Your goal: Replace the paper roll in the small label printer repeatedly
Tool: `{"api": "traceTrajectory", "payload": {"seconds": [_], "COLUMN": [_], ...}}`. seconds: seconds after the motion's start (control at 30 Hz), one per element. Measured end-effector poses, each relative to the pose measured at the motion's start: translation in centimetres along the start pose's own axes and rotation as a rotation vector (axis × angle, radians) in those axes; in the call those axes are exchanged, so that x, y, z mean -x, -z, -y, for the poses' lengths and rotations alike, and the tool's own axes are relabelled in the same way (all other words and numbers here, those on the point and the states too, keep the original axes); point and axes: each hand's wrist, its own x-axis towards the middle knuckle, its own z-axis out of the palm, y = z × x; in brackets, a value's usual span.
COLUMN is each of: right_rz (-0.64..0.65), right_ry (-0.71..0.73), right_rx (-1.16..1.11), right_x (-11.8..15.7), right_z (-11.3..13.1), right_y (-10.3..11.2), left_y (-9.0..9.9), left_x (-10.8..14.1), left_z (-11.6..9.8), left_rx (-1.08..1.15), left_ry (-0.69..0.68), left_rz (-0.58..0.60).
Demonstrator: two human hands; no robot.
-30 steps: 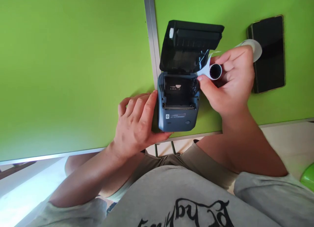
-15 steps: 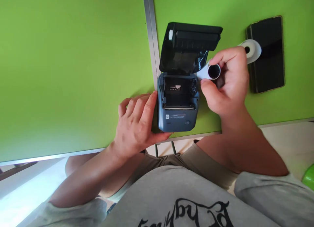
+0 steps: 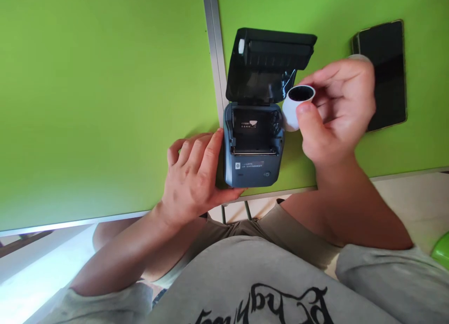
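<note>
A dark blue-grey printer (image 3: 252, 172) rests near the table's front edge with its black lid (image 3: 270, 64) raised and its inner compartment exposed. My left hand (image 3: 196, 174) grips the printer's left side, thumb along the front edge and fingers against the side. Between thumb and fingers of my right hand (image 3: 336, 104) is a white paper roll (image 3: 290, 113), its dark hollow core facing up. The roll is just right of the compartment, beside the hinge.
A black phone (image 3: 389, 76) lies at the right, propped on or over a dark object. Part of another white roll (image 3: 361, 58) shows behind my right hand. A grey metal strip (image 3: 214, 48) crosses the green table (image 3: 105, 104).
My right hand has turned, tilting the paper roll so its core opening faces more upward. It now covers most of the other white roll. My left hand stays on the printer.
</note>
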Motion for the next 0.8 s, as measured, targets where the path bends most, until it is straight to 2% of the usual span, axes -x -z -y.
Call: {"api": "traceTrajectory", "payload": {"seconds": [0.17,0.3,0.37,0.47,0.63,0.8], "right_rz": [0.066,0.019,0.012,0.098,0.245,0.268], "right_ry": [-0.002,-0.003,-0.052,-0.126,-0.141,-0.216], "right_rx": [0.014,0.019,0.019,0.015,-0.112,-0.146], "right_x": [-0.04,-0.07,-0.02,0.11,0.37,0.70], "right_z": [-0.04,-0.30,-0.16,0.28,0.60,0.40], "right_y": [-0.13,-0.20,-0.25,-0.25,0.04,0.15], "left_y": [-0.01,0.04,0.05,0.02,-0.09,-0.09], "left_x": [-0.03,0.00,0.00,-0.01,0.04,0.08], "left_z": [0.04,0.08,0.05,0.00,0.05,0.12], "left_rx": [0.003,0.007,0.005,-0.001,0.021,0.043], "left_ry": [-0.010,-0.006,-0.008,-0.004,0.008,0.006], "left_rz": [-0.005,0.000,-0.003,-0.003,0.004,-0.001]}}
